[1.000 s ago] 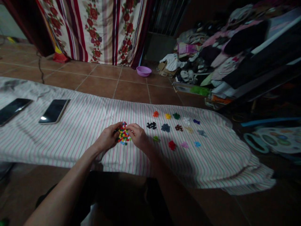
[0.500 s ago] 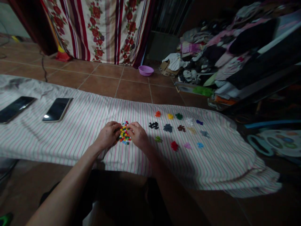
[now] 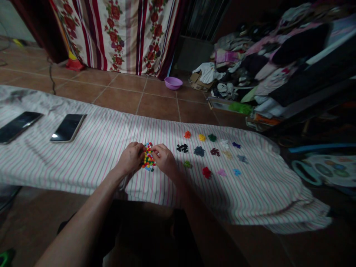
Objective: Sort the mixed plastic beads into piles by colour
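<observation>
1. The small multicoloured patch of interlocked plastic pieces [image 3: 148, 160] lies at the centre of the frame, on the soft white cloth with pink and green stripes [image 3: 83, 155].
2. The left hand [image 3: 130, 158] curls its fingers round the patch's left edge and grips it. The right hand [image 3: 166, 160] pinches the right edge between thumb and fingertips.
3. Right of the hands, small loose heaps of sorted plastic pieces [image 3: 199, 151] lie in rows on the cloth, one colour each.
4. A round purple plastic bowl [image 3: 173, 83] stands on the brown floor tiles [image 3: 161, 107] at upper centre; its contents cannot be told.
5. Two flat glossy black phones [image 3: 67, 128] lie on the cloth at the left.
</observation>
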A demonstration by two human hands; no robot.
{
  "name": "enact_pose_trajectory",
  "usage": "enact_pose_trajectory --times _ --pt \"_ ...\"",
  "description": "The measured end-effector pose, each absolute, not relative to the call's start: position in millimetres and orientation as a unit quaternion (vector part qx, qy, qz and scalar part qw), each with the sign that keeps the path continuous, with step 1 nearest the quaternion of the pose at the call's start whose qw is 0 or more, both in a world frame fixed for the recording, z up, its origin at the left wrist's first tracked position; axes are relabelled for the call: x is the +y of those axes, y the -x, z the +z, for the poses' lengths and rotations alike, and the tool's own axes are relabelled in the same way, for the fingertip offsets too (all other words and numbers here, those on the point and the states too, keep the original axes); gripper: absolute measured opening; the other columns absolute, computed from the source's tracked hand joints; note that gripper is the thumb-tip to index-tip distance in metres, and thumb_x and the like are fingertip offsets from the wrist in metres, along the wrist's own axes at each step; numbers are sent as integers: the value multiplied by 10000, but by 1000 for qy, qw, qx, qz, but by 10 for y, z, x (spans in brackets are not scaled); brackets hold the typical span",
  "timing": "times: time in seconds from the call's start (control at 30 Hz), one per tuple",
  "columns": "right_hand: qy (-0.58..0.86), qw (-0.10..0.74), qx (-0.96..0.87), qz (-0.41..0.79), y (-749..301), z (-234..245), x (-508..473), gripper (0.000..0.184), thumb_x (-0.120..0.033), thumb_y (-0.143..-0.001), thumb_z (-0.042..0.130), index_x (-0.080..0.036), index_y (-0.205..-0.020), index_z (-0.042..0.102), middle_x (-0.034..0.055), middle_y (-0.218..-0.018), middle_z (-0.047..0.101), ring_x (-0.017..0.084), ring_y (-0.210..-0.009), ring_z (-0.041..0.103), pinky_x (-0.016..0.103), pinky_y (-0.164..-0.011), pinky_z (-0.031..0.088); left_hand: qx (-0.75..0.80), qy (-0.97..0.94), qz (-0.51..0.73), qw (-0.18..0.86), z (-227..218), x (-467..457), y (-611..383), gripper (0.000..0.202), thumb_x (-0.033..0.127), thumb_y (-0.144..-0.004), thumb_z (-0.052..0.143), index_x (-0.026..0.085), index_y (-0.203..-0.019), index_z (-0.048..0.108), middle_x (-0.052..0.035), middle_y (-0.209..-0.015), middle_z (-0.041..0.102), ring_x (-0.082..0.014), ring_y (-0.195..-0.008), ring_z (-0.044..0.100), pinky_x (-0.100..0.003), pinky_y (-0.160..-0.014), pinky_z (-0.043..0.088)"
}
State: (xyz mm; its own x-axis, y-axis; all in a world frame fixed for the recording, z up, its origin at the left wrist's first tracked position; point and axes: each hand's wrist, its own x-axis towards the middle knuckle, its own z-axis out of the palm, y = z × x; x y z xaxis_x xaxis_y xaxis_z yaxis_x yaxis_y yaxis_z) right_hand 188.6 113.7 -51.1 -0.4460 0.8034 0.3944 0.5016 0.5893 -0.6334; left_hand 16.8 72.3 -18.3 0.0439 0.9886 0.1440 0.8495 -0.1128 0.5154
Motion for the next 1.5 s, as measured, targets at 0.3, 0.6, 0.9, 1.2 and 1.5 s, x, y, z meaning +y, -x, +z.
enact_pose_trajectory --times 0.3,0.6,0.9,1.2,1.5 --pt "394 336 -827 218 -1863 -498 1098 196 -123 -846 557 -188 -970 694 76 -974 611 188 -920 609 319 -846 509 646 -712 242 133 -244 740 -132 220 133 -823 479 179 -915 672 -74 -948 667 -205 -950 618 -345 -875 515" --pt "406 345 -821 205 -1836 -484 1106 135 -126 -857 538 -201 -859 650 61 -912 617 176 -847 611 306 -810 514 628 -719 269 126 -268 695 -62 187 202 -856 472 173 -886 654 -77 -931 650 -191 -906 619 -346 -864 522" --pt "396 354 -825 193 -1861 -513 1150 191 -110 -878 472 -204 -854 637 63 -900 643 188 -908 614 311 -855 495 616 -723 279 142 -232 663 -34 225 263 -879 483 205 -933 694 -63 -1048 674 -187 -1006 619 -348 -930 513" --pt "412 334 -825 195 -1825 -497 1125 133 -123 -826 546 -210 -857 642 59 -913 629 200 -922 601 334 -858 487 613 -741 238 136 -259 658 -96 231 208 -826 513 179 -993 669 -96 -1131 644 -220 -1077 589 -385 -964 500" --pt "407 376 -804 216 -1788 -475 1144 85 -170 -833 544 -218 -782 592 35 -831 628 175 -828 603 303 -810 487 614 -733 250 155 -231 684 -89 188 210 -846 482 180 -933 646 -89 -1050 657 -208 -1008 600 -368 -922 499"
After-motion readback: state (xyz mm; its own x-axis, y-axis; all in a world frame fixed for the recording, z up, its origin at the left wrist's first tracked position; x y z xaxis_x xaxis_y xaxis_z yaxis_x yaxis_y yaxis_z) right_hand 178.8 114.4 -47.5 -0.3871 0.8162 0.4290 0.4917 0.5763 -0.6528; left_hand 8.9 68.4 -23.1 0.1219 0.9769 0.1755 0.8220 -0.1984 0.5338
